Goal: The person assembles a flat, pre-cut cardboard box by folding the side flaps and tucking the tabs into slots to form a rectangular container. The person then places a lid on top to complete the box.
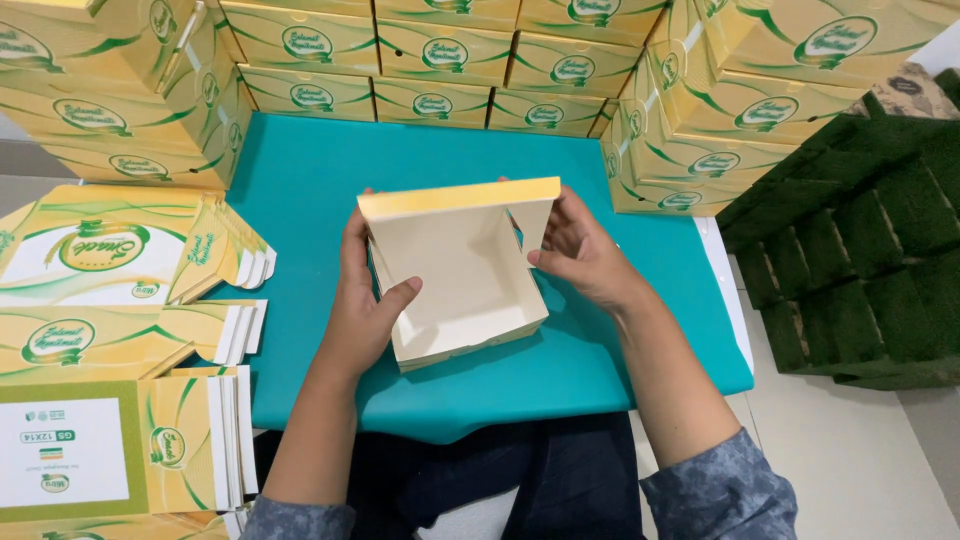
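Both hands, L (365,300) & R (580,250), grip half-folded cream box (460,280) at ctr; yellow-green flat cartons (120,330) at 9 o'clock, built boxes (440,60) at 12.

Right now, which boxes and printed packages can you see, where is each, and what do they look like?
Half-folded box: on the teal mat, between left hand and right hand; cream inside, yellow rim.
Finished boxes: stacked behind and at both sides; yellow, green swirls, oval emblems.
Flat box blanks: piled at left; yellow-green, white panels.
Dark green stacks: at right, stepped.
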